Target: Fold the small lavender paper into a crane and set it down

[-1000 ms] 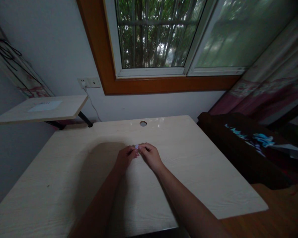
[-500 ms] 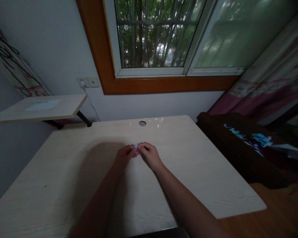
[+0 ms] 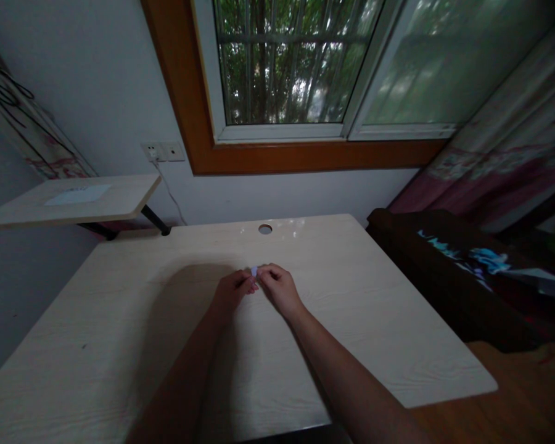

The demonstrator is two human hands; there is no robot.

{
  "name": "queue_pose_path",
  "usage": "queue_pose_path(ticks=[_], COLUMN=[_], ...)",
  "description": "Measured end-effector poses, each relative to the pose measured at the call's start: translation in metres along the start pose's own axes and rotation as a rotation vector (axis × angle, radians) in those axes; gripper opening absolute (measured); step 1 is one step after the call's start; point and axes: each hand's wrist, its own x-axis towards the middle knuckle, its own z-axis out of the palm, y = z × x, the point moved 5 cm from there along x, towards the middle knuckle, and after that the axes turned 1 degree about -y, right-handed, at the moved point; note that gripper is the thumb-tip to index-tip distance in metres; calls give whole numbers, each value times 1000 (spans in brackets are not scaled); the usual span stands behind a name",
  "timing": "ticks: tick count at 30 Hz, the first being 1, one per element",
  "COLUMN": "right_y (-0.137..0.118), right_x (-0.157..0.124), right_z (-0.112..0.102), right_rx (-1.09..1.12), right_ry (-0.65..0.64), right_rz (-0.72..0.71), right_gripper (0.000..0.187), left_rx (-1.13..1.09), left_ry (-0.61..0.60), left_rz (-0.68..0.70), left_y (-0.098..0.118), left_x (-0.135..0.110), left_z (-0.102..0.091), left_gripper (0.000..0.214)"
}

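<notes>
A small pale lavender piece, perhaps paper, shows between the fingertips of both hands over the middle of the desk. My left hand is closed in a pinch at its left side. From the right, the thumb and forefinger of my right hand pinch its other side. Most of the piece is hidden by the fingers, and its exact kind is too small to make out. Both forearms reach in from the bottom edge of the view, just above the pale wood-grain desk.
A raised shelf with a paper sheet on it stands at the back left. A round cable hole lies near the desk's rear edge. To the right is a dark brown piece of furniture with blue items on top.
Both hands keep their pinch at nearly the same spot. The pale piece between the fingertips has shifted very slightly to the right and up.
</notes>
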Motion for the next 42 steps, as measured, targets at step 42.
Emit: queue_pose_path(ticks=[42], right_y=[14], right_x=[3], right_z=[1], right_rx=[115], right_ry=[-11], right_rz=[75], right_gripper=[25], left_rx=[-34], left_ry=[22], left_rz=[-22], left_y=[-5], left_x=[1], left_z=[-2], left_gripper=[25])
